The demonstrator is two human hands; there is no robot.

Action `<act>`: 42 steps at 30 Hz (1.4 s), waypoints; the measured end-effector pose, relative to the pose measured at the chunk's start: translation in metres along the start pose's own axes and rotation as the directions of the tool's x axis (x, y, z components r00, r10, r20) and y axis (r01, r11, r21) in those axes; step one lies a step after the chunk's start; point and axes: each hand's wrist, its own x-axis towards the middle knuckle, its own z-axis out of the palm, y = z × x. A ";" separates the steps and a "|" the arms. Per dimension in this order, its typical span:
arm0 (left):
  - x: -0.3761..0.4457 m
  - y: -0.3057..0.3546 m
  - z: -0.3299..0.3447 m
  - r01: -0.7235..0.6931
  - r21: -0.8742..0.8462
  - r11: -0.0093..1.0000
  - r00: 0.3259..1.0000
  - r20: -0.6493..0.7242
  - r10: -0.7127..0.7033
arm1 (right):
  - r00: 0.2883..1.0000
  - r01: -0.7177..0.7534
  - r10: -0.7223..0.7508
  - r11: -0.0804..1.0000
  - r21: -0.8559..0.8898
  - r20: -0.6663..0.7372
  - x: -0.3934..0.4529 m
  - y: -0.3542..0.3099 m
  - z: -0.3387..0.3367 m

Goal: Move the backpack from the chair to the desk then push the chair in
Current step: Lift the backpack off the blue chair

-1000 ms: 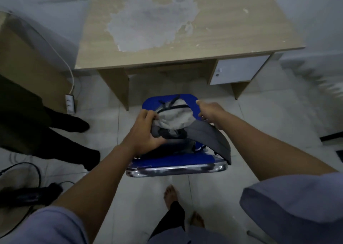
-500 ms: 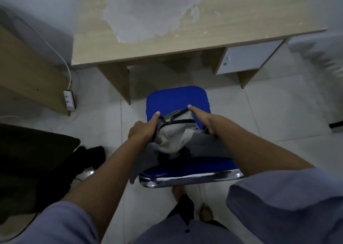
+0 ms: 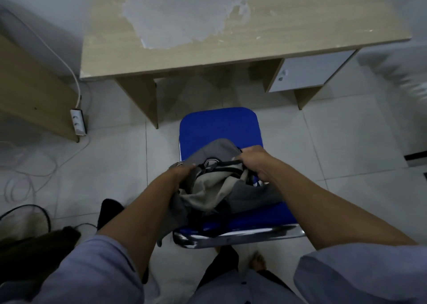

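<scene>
A limp grey and beige backpack (image 3: 215, 188) with black straps hangs over the blue chair (image 3: 219, 128), which has a chrome back rail nearest me. My left hand (image 3: 182, 174) grips the backpack's left side. Its top right edge, by the black straps, is clenched in my right hand (image 3: 254, 162). The bag's lower part droops over the chair's back. The wooden desk (image 3: 300, 31) with a worn grey patch stands just beyond the chair, its top bare.
A white drawer unit (image 3: 307, 72) sits under the desk's right side. A power strip (image 3: 77, 121) and loose cables (image 3: 30, 172) lie on the tiled floor at left. Dark objects lie at lower left. My bare foot (image 3: 257, 262) stands behind the chair.
Both hands have lifted the backpack's top a little and gathered it closer together. The view has shifted nearer to the desk. The chair has stayed in place.
</scene>
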 end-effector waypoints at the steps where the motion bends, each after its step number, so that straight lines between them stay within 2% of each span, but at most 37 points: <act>1: 0.002 0.000 0.000 0.010 -0.027 1.000 1.000 -0.021 -0.011 | 0.999 0.032 -0.033 0.999 0.023 0.025 -0.002 0.000 -0.004; 4: -0.004 0.007 0.002 -0.029 -0.069 0.997 0.997 -0.068 0.024 | 0.991 0.117 -0.121 0.990 0.072 0.052 -0.012 -0.001 -0.022; 6: -0.010 0.017 0.007 -0.152 -0.099 0.983 0.983 -0.121 0.140 | 0.981 0.189 -0.191 0.980 0.054 0.034 -0.021 -0.005 -0.038; 8: -0.021 0.031 0.014 -0.294 -0.028 0.955 0.935 -0.214 0.282 | 0.973 0.230 -0.231 0.972 0.048 0.021 -0.037 -0.014 -0.057; 12: -0.060 0.063 0.037 -0.511 0.206 0.834 0.770 -0.321 0.551 | 0.987 0.161 -0.159 0.986 -0.042 0.037 -0.065 -0.034 -0.100; 15: -0.091 0.095 0.057 -0.652 0.279 0.705 0.599 -0.381 0.704 | 0.997 0.066 -0.063 0.996 -0.065 0.050 -0.077 -0.047 -0.130; 17: -0.113 0.117 0.069 -0.702 0.336 0.627 0.492 -0.408 0.769 | 0.992 0.124 -0.123 0.992 0.000 -0.029 -0.077 -0.053 -0.145; 19: -0.137 0.136 0.079 -0.732 0.387 0.560 0.398 -0.425 0.813 | 0.948 0.257 -0.258 0.966 -0.026 -0.185 -0.071 -0.057 -0.160; 21: -0.156 0.155 0.084 -0.736 0.439 0.516 0.323 -0.442 0.837 | 0.881 0.358 -0.384 0.923 -0.140 -0.278 -0.072 -0.063 -0.177; 25: -0.190 0.187 0.083 -0.704 0.573 0.419 0.171 -0.435 0.884 | 0.730 0.485 -0.580 0.813 -0.323 -0.362 -0.090 -0.083 -0.214; 28: -0.224 0.221 0.090 -0.682 0.622 0.385 0.072 -0.466 0.882 | 0.627 0.582 -0.656 0.753 -0.306 -0.421 -0.106 -0.107 -0.247; 30: -0.245 0.243 0.098 -0.684 0.618 0.389 0.029 -0.510 0.860 | 0.568 0.636 -0.700 0.707 -0.309 -0.434 -0.119 -0.124 -0.271; 32: -0.262 0.266 0.108 -0.700 0.597 0.391 0.018 -0.533 0.846 | 0.510 0.675 -0.727 0.669 -0.310 -0.459 -0.130 -0.139 -0.297; 42: -0.295 0.378 0.182 -0.792 0.541 0.281 -0.036 -0.502 0.864 | 0.328 0.690 -0.726 0.621 -0.372 -0.604 -0.116 -0.183 -0.412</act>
